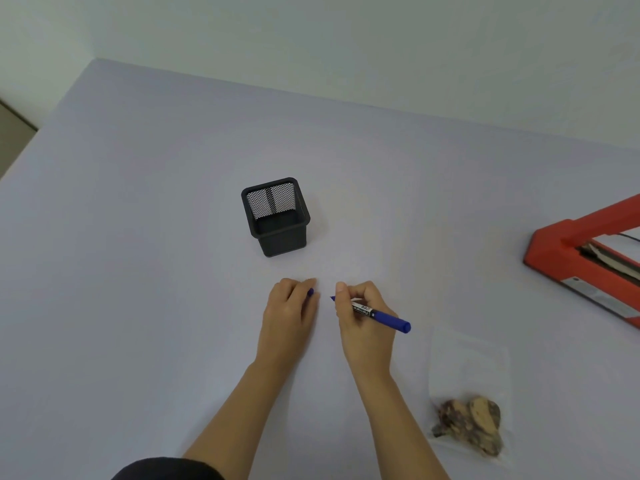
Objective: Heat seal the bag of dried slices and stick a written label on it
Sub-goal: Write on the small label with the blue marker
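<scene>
My right hand [363, 318] grips a blue marker [384, 317] with its tip bared and pointing left. My left hand [292, 311] is closed around the marker's blue cap [310, 292], a short gap away from the tip. A clear plastic bag [469, 372] lies flat at the lower right, with brown dried slices [471, 422] bunched at its near end. An orange heat sealer [588, 258] sits at the right edge with its arm raised. No label is visible.
A black mesh pen holder [275, 216] stands empty just beyond my hands. The pale lilac table [138, 237] runs to a white wall at the back and drops off at the left edge.
</scene>
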`<state>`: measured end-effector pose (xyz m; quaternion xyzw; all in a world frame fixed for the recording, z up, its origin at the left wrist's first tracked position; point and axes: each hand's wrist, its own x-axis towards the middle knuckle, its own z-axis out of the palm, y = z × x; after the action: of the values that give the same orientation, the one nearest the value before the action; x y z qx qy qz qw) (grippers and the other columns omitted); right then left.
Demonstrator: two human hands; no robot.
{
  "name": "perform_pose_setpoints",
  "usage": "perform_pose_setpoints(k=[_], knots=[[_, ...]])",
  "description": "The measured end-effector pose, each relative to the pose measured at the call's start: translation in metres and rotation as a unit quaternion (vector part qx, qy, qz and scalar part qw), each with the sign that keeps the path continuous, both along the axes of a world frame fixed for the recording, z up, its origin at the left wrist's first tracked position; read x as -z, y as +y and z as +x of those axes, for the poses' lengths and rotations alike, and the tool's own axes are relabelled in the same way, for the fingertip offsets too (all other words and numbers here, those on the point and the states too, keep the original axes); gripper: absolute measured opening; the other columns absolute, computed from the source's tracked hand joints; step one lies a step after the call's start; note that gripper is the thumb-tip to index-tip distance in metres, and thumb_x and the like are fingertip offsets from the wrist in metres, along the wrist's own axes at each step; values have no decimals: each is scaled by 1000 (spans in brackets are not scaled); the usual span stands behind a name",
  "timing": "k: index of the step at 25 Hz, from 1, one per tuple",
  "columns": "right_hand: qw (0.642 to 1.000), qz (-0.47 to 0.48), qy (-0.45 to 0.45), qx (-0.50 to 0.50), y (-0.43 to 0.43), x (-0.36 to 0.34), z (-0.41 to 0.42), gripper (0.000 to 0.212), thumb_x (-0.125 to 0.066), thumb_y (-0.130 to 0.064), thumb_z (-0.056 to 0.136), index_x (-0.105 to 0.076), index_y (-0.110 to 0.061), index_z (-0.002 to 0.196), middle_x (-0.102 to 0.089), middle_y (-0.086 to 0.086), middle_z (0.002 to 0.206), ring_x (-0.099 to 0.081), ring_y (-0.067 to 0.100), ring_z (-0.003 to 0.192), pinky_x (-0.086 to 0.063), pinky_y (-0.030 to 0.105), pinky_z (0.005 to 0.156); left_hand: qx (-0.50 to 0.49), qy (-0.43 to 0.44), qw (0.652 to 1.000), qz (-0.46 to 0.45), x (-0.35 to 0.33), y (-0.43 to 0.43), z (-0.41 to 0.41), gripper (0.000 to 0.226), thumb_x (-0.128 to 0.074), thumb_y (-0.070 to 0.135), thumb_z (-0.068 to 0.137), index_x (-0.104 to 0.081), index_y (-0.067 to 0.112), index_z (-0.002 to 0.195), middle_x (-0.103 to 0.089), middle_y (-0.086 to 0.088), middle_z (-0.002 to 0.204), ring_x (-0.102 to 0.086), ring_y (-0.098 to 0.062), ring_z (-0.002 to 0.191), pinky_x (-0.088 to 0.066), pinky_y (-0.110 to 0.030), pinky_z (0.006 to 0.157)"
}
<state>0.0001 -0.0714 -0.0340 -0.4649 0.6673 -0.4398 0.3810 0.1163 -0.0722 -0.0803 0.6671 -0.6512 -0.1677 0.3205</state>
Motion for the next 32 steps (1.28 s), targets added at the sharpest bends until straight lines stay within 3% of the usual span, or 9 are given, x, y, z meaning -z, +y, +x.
perform_pose_setpoints(k=[4, 8, 12, 16, 19, 24, 29, 32], knots=[[1000, 0, -25, 13, -5, 9, 5, 24, -61, -31, 86, -53, -19, 67, -61, 11, 60, -55, 22, 55, -46, 22, 48, 1, 30, 999, 10, 0, -1, 1, 33, -48, 25, 88, -65, 5, 107, -61, -7, 89, -58, -18, 78, -55, -35, 65], [999, -34, -37, 15, -9, 21, 14, 27, -63, -29, 83, -58, -8, 67, -59, 9, 55, -53, 22, 51, -45, 21, 46, 8, 45, 999, 19, -4, 0, 2, 41, -48, 28, 87, -61, 1, 116, -63, -10, 94, -61, -22, 81, -57, -37, 69], [997, -75, -20, 18, -11, 26, 16, 26, -61, -29, 82, -60, -7, 68, -55, -3, 52, -53, 15, 51, -40, 10, 45, 7, 64, 998, 7, -11, 2, 3, 50, -51, 30, 84, -55, 0, 124, -57, -3, 98, -55, -11, 87, -47, -16, 80], [997, -76, -25, 4, -9, 29, 16, 25, -61, -23, 84, -58, -4, 68, -58, 9, 55, -53, 23, 54, -41, 14, 46, -18, 96, 995, -8, -18, 7, 5, 49, -44, 18, 77, -56, 2, 122, -53, -1, 102, -47, -1, 90, -40, -3, 81], [997, -64, -31, 10, -10, 29, 18, 23, -61, -22, 85, -57, -7, 67, -57, 11, 57, -51, 21, 54, -41, 14, 48, -48, 60, 997, -14, -18, 15, 9, 39, -45, 18, 77, -63, 6, 109, -57, -7, 102, -43, -3, 95, -36, -7, 82], [997, -74, -12, -29, -9, 29, 19, 28, -63, -25, 87, -50, -14, 64, -47, -2, 53, -45, 14, 51, -37, 13, 47, -32, -41, 998, 19, -3, 36, 21, 27, -54, 32, 85, -68, 11, 94, -60, -4, 93, -42, -14, 89, -38, -22, 75], [994, -92, -8, -57, -6, 30, 20, 36, -55, -37, 83, -51, -8, 62, -46, -3, 54, -45, 14, 52, -38, 14, 48, -29, -7, 999, 41, -3, 30, 24, 13, -73, 18, 78, -63, 10, 80, -57, 0, 80, -43, -13, 77, -36, -18, 69], [993, -97, -5, -65, -6, 29, 19, 37, -55, -36, 84, -49, -8, 60, -43, -8, 53, -43, 12, 51, -40, 22, 48, -9, -5, 998, 57, -8, 26, 25, 14, -75, 15, 77, -61, 11, 75, -58, 1, 76, -48, -17, 71, -43, -25, 63]])
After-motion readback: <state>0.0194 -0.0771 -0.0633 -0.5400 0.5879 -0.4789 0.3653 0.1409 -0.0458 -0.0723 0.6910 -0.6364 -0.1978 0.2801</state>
